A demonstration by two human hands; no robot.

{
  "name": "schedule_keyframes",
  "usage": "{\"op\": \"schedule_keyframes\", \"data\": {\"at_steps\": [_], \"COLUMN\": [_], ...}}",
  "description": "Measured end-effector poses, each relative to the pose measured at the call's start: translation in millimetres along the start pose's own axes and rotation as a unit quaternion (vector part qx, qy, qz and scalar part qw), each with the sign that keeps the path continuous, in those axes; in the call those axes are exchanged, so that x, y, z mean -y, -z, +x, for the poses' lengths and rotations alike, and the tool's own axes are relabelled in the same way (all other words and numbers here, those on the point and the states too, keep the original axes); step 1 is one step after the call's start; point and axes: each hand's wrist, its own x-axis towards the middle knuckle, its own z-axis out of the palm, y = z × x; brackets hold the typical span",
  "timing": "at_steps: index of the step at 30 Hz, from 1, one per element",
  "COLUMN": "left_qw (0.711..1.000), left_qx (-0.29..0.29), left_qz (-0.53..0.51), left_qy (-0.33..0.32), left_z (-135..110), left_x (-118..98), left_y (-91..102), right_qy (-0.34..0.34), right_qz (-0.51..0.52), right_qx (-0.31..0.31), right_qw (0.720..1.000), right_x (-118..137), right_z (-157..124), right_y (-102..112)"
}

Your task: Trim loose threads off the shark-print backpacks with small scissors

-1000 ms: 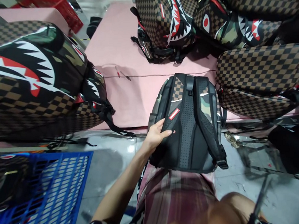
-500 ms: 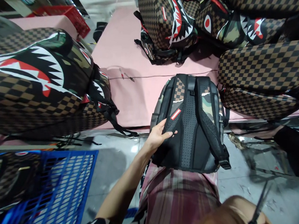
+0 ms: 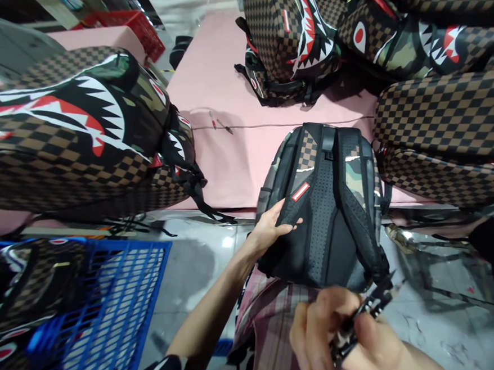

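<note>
A black backpack (image 3: pixel 321 224) rests upright against the table edge and my lap, its padded back and two shoulder straps facing me. My left hand (image 3: pixel 272 223) is closed around the lower part of the left shoulder strap (image 3: pixel 296 202), just below its red label. Low in front of the bag, my right hand (image 3: pixel 330 326) grips a pair of dark thread snips (image 3: pixel 374 301), blades pointing up and right near the end of the right strap. Motion blurs the snips somewhat, and their handles are partly hidden by my fingers.
Shark-mouth checkered backpacks lie on the pink table at left (image 3: pixel 78 111) and at the back (image 3: pixel 291 36). More checkered bags (image 3: pixel 450 114) crowd the right. Another pair of small snips (image 3: pixel 223 126) lies on the table. A blue crate (image 3: pixel 112 294) with bags stands at lower left.
My right hand has come up from the bottom edge toward the backpack with the snips, which now tilt right. My left hand keeps its hold on the strap. The view has shifted slightly left.
</note>
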Motion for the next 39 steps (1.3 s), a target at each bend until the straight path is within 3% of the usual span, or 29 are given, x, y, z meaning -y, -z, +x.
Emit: {"op": "schedule_keyframes", "data": {"at_steps": [4, 10, 18, 21, 23, 24, 25, 26, 28, 30, 31, 32, 33, 35, 37, 39], "left_qw": [1.0, 0.999, 0.996, 0.996, 0.996, 0.997, 0.997, 0.997, 0.997, 0.995, 0.995, 0.994, 0.993, 0.99, 0.986, 0.983], "left_qx": [-0.015, -0.033, -0.072, -0.063, -0.056, -0.054, -0.053, -0.055, -0.068, -0.091, -0.102, -0.111, -0.119, -0.137, -0.159, -0.174], "left_qz": [-0.002, 0.0, -0.016, -0.02, -0.016, -0.012, -0.007, -0.002, 0.005, 0.004, 0.002, 0.0, 0.001, 0.007, 0.01, 0.012], "left_qy": [-0.017, -0.022, 0.047, 0.058, 0.06, 0.06, 0.058, 0.051, 0.036, 0.025, 0.022, 0.016, 0.006, -0.028, -0.054, -0.06], "left_z": [0.9, 1.4, 2.7, 2.1, 0.0, -1.5, -3.2, -4.7, -5.5, -0.1, 5.9, 14.2, 24.7, 50.7, 79.1, 104.0], "left_x": [2.3, 7.5, 1.9, 0.1, -1.5, -3.0, -5.4, -8.8, -19.2, -33.3, -40.9, -48.1, -54.3, -62.3, -63.6, -60.3], "left_y": [-0.8, -0.9, -3.1, -4.0, -2.7, -1.1, 1.4, 4.6, 12.5, 19.9, 22.4, 23.7, 23.6, 20.1, 15.3, 13.5], "right_qy": [0.056, 0.053, 0.052, 0.07, 0.08, 0.094, 0.121, 0.156, 0.199, 0.163, 0.119, 0.076, 0.045, 0.042, 0.096, 0.163], "right_qz": [0.009, 0.024, -0.008, -0.059, -0.171, -0.26, -0.359, -0.457, -0.611, -0.695, -0.719, -0.733, -0.735, -0.711, -0.651, -0.54], "right_qx": [-0.026, -0.034, -0.034, -0.045, -0.071, -0.1, -0.143, -0.203, -0.342, -0.444, -0.468, -0.475, -0.476, -0.477, -0.472, -0.462], "right_qw": [0.998, 0.998, 0.998, 0.995, 0.979, 0.956, 0.914, 0.852, 0.686, 0.542, 0.5, 0.481, 0.48, 0.515, 0.586, 0.684], "right_x": [1.5, -1.4, -10.2, -0.3, 15.2, 24.8, 34.6, 44.0, 58.7, 67.9, 71.5, 75.5, 80.8, 97.0, 120.9, 148.9], "right_z": [18.5, 22.1, 30.1, 28.7, 25.1, 22.9, 20.8, 19.1, 18.9, 24.0, 28.7, 34.5, 41.1, 55.0, 68.1, 79.5], "right_y": [16.4, 29.2, 38.5, 42.3, 50.6, 57.8, 67.3, 78.9, 106.3, 133.8, 145.9, 156.3, 165.0, 178.1, 188.2, 198.7]}}
